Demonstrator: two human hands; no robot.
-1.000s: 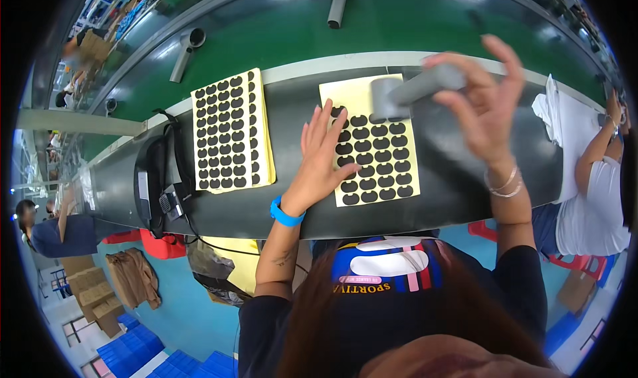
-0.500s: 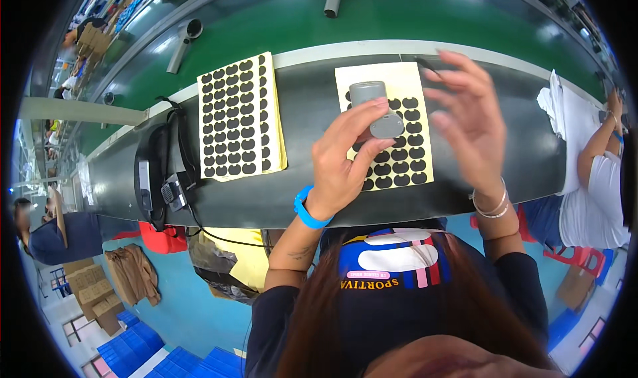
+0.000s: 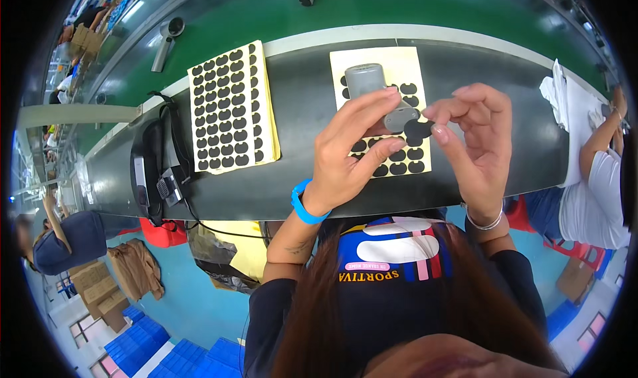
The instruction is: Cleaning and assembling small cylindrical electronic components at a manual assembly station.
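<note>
My left hand (image 3: pixel 349 142) is closed around a grey plastic appliance part (image 3: pixel 365 80), with a thick rounded body and a flat, rounded end face (image 3: pixel 401 120) turned up toward me. In my right hand (image 3: pixel 480 135), thumb and index finger pinch a black rounded sticker (image 3: pixel 418 133). The sticker overlaps the edge of the end face in view; whether they touch I cannot tell. Beneath both hands lies a pale yellow sticker sheet (image 3: pixel 405 57) with rows of black stickers, its upper part partly bare.
A stack of similar sticker sheets (image 3: pixel 229 109) lies left on the dark table (image 3: pixel 299 105). Further left are a black strap device (image 3: pixel 149 168) and a small cabled box (image 3: pixel 170 188). Beyond the table's pale rim, grey handled parts (image 3: pixel 163 44) lie on a green belt (image 3: pixel 246 12). A co-worker (image 3: pixel 595 178) sits right.
My right hand has come left and down to the grey part's end face, bringing the black sticker beside it. The left hand still grips the part, its end face now slightly further right.
</note>
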